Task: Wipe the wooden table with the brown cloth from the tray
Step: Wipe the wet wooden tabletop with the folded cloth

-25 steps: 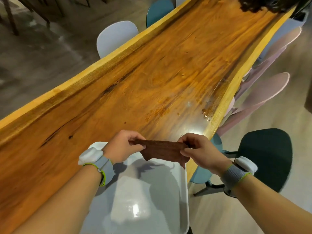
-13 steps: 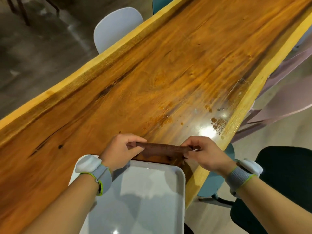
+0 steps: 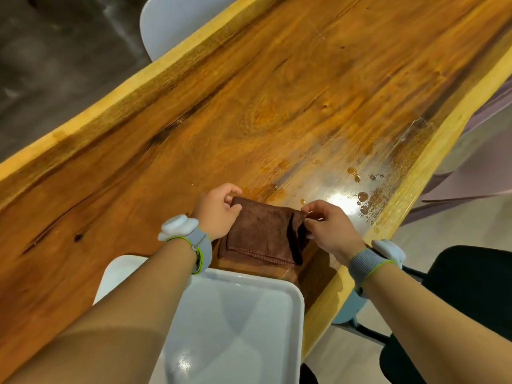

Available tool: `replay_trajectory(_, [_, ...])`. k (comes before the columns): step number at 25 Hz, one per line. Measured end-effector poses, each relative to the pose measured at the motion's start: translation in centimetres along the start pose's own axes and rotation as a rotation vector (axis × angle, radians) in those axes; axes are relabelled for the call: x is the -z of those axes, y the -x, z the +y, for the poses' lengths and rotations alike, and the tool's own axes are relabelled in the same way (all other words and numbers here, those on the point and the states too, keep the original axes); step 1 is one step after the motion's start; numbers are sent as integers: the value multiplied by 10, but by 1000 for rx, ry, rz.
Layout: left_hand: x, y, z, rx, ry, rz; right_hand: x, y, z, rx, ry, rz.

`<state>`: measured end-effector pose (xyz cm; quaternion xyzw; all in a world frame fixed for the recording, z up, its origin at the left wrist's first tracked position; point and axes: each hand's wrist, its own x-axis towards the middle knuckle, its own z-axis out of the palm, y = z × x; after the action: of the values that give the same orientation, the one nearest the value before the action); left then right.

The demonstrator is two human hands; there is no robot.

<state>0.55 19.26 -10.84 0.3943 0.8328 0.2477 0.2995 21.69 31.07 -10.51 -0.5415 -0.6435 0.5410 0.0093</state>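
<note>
Brown cloth (image 3: 260, 234) hangs pinched between both hands (image 3: 219, 214) above table (image 3: 249, 106).

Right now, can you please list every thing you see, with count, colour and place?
wooden table: one, orange-brown, fills the middle.
brown cloth: one, brown, folded, beyond the tray.
tray: one, white, near edge.
droplets: several, clear, near the table's right edge.
white chair: one, white, far left side.
black chair: one, black, lower right.
wristbands: two, grey and white, one per wrist.
left hand: pinching the cloth's left corner.
right hand: pinching its right corner.
</note>
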Motion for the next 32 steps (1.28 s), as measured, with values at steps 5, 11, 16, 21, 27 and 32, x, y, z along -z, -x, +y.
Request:
replay_trajectory(5, [-24, 22, 5, -250, -185, -11, -10, 18, 3, 371, 382, 183])
replay_trajectory(11, [-61, 36, -15, -354, -501, -118, -74, 25, 18, 506, 588, 32])
replay_trajectory(16, [-64, 25, -19, -338, -595, -44, -86, 9, 21, 532, 719, 161])
replay_trajectory(21, [-59, 6, -15, -337, -640, -20, -90, -13, 4, 475, 762, 190])
replay_trajectory(27, [-57, -3, -10, -339, -629, -15, -83, -22, 4, 517, 733, 200])
replay_trajectory(32, [-54, -19, -8, -375, -605, -6, -83, -36, 1, 484, 784, 283])
